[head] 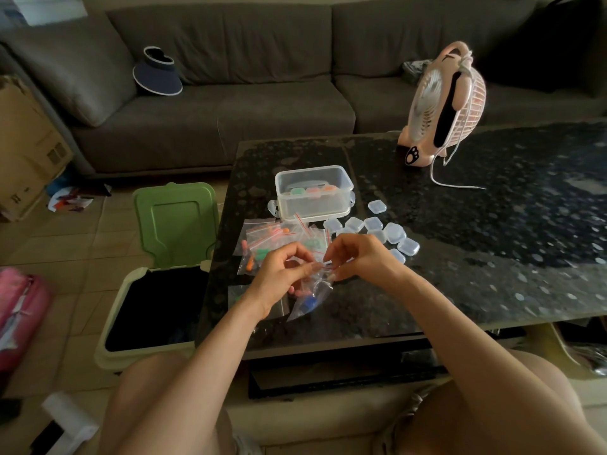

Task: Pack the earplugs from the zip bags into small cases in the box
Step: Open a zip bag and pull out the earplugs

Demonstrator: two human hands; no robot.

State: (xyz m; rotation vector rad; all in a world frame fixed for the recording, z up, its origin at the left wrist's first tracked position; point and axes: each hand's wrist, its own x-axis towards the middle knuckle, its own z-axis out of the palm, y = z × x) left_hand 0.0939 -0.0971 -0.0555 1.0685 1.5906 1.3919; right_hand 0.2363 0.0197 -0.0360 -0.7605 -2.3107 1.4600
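Behind our dark speckled table (492, 244), a grey sofa (230, 93) fills the back of the room, and a navy visor cap (157, 72) lies on its seat. At far left a cardboard box (26, 142) stands by the sofa; the print on it is too small for us to read. Beside the table's left edge stands a waste bin (147, 310) with its green lid (175, 221) raised upright.

On the table, just right of the bin, lies a pile of zip bags (272, 236) with red strips, holding orange and green earplugs (262, 254). Our left hand (282, 274) and our right hand (358, 257) meet in front of this pile and cover part of it. Both pinch the top edge of one zip bag (312, 295) between thumb and fingers, one hand at each side of its mouth. The bag hangs below the grip, and a blue earplug (310, 303) sits in its lower part, under our fingers.

Behind the pile the clear box (313, 205) is open at the top; three cases (312, 191) inside it show green, pink and orange. Right of the box, loose small cases (377, 231) lie in a cluster, many touching one another. Farther right a pink fan (443, 103) stands with a black paw print on its foot, and its white cord trails on the table.
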